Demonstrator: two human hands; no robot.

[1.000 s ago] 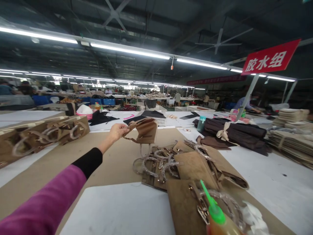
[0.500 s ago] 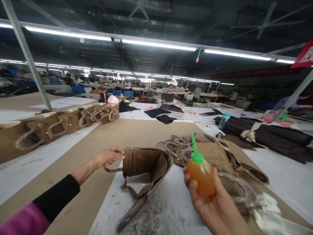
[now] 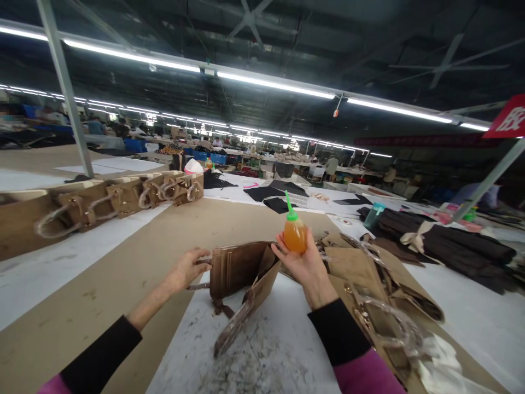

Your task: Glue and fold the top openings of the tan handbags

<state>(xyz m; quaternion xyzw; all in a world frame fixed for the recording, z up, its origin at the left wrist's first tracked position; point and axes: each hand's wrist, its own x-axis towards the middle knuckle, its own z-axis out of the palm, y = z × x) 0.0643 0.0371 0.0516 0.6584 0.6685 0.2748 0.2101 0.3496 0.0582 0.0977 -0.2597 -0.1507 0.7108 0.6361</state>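
Observation:
A brown bag piece (image 3: 238, 273) stands opened on the white, stained tabletop (image 3: 270, 339), its plastic-wrapped handle hanging toward me. At its left edge, my left hand (image 3: 188, 269) is closed on the bag by its handle side. My right hand (image 3: 305, 265) holds a round squeeze bottle (image 3: 295, 236) of amber liquid with a green pointed nozzle (image 3: 289, 205), tip up. Some of its fingers reach the right rim of the bag.
A row of brown bags (image 3: 123, 201) lines the left. More brown bags (image 3: 353, 262) with wrapped handles are piled at the right, near dark folded fabric (image 3: 455, 246) and a teal-lidded cup (image 3: 374, 215). Black pieces (image 3: 262, 193) lie farther back.
My right hand has moved forward and left with the bottle, up to the bag's right rim. My left hand stays at the bag's left edge. The view has shifted slightly.

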